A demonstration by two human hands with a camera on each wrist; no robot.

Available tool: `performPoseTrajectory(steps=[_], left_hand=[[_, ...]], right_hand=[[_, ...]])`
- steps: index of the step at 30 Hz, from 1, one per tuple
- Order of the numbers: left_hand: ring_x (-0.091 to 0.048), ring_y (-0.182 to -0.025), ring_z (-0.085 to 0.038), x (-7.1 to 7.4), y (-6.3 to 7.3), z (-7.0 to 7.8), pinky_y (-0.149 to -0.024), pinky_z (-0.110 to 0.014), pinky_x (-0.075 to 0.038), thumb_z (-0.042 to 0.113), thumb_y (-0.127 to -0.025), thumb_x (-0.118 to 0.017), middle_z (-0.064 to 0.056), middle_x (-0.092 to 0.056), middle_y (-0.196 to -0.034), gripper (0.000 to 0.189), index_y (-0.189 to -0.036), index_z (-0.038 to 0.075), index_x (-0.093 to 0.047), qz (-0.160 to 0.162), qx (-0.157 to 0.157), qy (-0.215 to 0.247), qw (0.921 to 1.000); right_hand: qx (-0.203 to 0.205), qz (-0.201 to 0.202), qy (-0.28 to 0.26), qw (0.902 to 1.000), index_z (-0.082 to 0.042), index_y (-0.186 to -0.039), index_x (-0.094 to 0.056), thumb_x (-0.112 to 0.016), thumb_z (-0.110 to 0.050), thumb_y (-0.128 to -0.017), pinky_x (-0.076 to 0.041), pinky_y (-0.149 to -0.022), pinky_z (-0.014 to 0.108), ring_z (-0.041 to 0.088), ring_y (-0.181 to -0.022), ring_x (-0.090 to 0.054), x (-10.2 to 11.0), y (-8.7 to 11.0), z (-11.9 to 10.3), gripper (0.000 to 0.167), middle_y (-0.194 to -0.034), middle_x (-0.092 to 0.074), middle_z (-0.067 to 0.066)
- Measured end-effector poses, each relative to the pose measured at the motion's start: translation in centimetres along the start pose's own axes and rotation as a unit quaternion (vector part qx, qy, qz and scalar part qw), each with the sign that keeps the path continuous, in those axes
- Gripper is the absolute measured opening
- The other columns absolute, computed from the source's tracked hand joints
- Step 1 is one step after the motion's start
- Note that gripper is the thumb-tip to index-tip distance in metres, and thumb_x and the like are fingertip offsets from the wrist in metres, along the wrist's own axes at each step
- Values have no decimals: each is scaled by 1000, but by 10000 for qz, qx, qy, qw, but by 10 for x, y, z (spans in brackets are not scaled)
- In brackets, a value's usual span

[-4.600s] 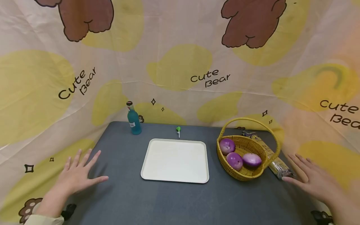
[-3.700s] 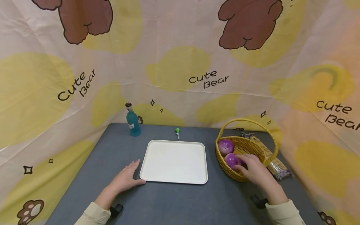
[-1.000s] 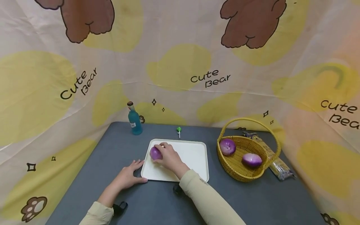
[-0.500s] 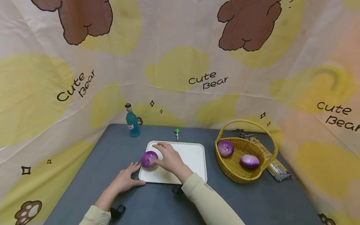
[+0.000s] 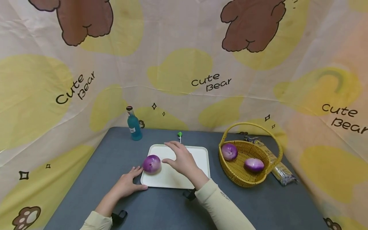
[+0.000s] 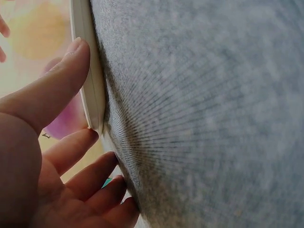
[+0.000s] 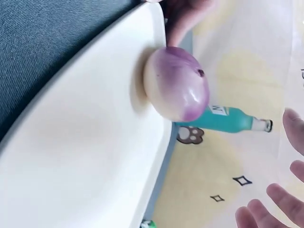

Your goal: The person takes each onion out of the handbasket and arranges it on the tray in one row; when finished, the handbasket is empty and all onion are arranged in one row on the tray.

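Note:
A purple-and-white onion [image 5: 151, 164] rests at the left end of the white tray [image 5: 175, 179]. Just right of it, my right hand [image 5: 184, 159] hovers over the tray with thumb and fingers spread, holding nothing. In the right wrist view, those fingers [image 7: 285, 199] are apart from the onion [image 7: 175, 85]. My left hand [image 5: 126, 185] touches the tray's near-left corner, thumb along the front edge and fingers along the left side. The left wrist view has the thumb [image 6: 61, 80] against the tray rim [image 6: 95, 99]. Two more onions [image 5: 254, 164] lie in a yellow wicker basket [image 5: 240, 182].
A blue bottle [image 5: 134, 126] stands at the back left of the grey table [image 5: 161, 210]. Behind the tray lies a green lollipop [image 5: 180, 134]. A long plastic-wrapped packet [image 5: 283, 172] lies right of the basket. A patterned cloth [image 5: 172, 70] hangs behind.
My right hand has taken an onion from the basket, set it on the tray's left end, let go and drawn back rightward. The left hand has come to the tray's corner and stayed.

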State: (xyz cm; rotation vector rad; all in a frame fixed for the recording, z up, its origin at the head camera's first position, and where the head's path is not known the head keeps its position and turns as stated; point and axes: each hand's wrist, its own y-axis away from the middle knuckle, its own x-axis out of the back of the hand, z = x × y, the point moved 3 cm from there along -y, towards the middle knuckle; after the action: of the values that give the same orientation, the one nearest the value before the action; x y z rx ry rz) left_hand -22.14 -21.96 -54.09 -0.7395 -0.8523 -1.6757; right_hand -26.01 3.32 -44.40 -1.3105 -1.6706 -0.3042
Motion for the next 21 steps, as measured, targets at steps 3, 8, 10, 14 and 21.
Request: performPoseTrajectory(steps=[3,8,10,14,21], left_hand=[[-26,-147,-52,0,-1,1,-109,-76,-27,53,-75,-84,-24,-40,-157,96,-150,6,-47,-7,-35,-11,10000],[-25,-148,-52,-1,-1,0,-109,-76,-27,52,-75,-84,-24,-39,-157,97,-151,6,-46,-52,-24,43,10000],[-24,-148,-52,-1,-1,0,-109,-76,-27,52,-76,-84,-24,-39,-158,97,-152,6,-45,-64,-18,70,10000],[-24,-148,-52,-1,0,1,-108,-77,-27,53,-76,-84,-24,-38,-158,98,-152,6,-44,-99,10,90,9999],[-24,-148,-51,0,0,1,-109,-76,-26,52,-76,-84,-24,-39,-158,97,-152,5,-45,-77,-21,84,9999]], right_hand=[[-13,84,-94,9999,-22,-144,-57,-81,-38,-86,-53,-100,46,24,-130,-56,8,3,2,64,-143,-57,2],[-71,65,-145,9998,-21,-144,-57,-81,-39,-86,-51,-103,47,26,-132,-55,19,8,8,64,-144,-57,3],[-65,59,-113,9999,-21,-144,-57,-80,-39,-87,-51,-104,47,26,-132,-56,23,9,12,64,-144,-57,4],[-102,120,-59,9999,-20,-143,-57,-82,-37,-85,-51,-104,47,27,-131,-57,32,12,20,65,-143,-57,5],[-198,359,-61,9991,-19,-143,-58,-83,-36,-84,-51,-104,48,27,-129,-58,47,19,29,66,-142,-59,4]])
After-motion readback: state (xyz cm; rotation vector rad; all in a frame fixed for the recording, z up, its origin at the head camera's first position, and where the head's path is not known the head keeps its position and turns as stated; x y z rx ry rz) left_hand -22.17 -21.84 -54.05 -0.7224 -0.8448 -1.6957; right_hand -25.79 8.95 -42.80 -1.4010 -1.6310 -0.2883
